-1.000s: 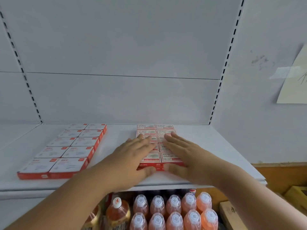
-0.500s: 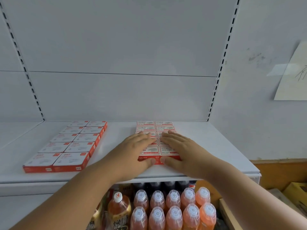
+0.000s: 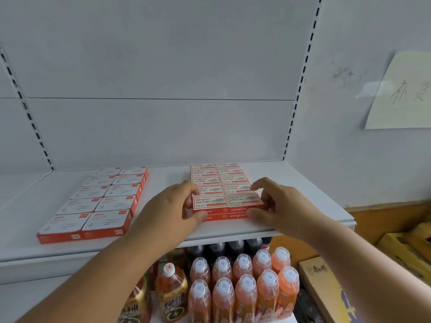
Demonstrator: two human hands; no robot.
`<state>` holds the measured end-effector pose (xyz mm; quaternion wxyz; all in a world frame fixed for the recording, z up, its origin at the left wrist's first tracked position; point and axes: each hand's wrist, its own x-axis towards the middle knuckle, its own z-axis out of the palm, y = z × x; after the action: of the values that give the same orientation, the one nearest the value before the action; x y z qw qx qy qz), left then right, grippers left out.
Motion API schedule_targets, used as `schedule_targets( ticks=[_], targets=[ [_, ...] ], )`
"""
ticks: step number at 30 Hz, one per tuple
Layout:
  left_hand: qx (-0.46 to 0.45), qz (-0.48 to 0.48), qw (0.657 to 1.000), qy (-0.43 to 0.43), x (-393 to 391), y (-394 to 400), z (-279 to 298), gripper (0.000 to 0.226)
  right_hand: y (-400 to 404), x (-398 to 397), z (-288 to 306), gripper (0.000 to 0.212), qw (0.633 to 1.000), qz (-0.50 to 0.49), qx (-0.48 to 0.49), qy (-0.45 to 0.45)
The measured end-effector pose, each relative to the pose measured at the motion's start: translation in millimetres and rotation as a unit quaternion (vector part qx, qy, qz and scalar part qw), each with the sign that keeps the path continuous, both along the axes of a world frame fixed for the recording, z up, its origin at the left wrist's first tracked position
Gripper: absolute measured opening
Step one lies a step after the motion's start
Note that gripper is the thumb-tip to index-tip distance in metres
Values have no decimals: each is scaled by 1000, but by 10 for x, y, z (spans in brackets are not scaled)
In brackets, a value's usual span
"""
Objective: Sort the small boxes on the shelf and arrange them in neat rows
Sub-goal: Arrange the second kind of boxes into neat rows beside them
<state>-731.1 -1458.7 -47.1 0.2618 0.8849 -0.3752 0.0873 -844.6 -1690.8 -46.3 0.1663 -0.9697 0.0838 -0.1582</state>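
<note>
White shelf (image 3: 163, 231) carries two tidy double rows; left hand (image 3: 172, 206) and right hand (image 3: 277, 203) pinch the two-o'clock block's (image 3: 224, 183) front boxes, seemingly final squaring.

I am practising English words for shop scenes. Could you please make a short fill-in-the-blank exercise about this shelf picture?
1. The left hand and right hand hold the block of small staple boxes from ___ sides.
2. That block is ___ columns wide.
3. The larger flat boxes lie to the ___ of it on the shelf.
4. The orange bottles stand ___ the shelf.

Missing words: opposite; two; left; below
</note>
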Motion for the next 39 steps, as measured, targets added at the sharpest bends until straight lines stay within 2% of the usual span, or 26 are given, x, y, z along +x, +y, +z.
schedule_targets(
  ticks=[4, 8, 13, 17, 22, 32, 39],
  targets=[
    [4, -20, 1000, 4, -14, -5, 17, 27, 28, -6, -11, 30, 1000, 2, 14, -11],
    [11, -41, 999, 18, 15, 10, 4, 21, 42, -14, -34, 32, 1000, 7, -20, 0],
    [22, -32, 999, 24, 6, 1, -1, 24, 25, -14, -22, 31, 999, 17, -29, 9],
    [24, 17, 997, 66, 85, -77, 43, 20, -41, 96, 58, 26, 999, -1, 46, 3],
    [26, 34, 993, 110, 195, -203, 91, 19, -54, 280, 96, 23, 999, -2, 12, 42],
    [61, 85, 989, 105, 289, -291, 121, 19, -110, 419, 164, 24, 996, -33, 55, 63],
    [84, 69, 988, 111, 344, -366, 108, 15, -102, 507, 121, 15, 996, -27, 52, 64]
  ],
)
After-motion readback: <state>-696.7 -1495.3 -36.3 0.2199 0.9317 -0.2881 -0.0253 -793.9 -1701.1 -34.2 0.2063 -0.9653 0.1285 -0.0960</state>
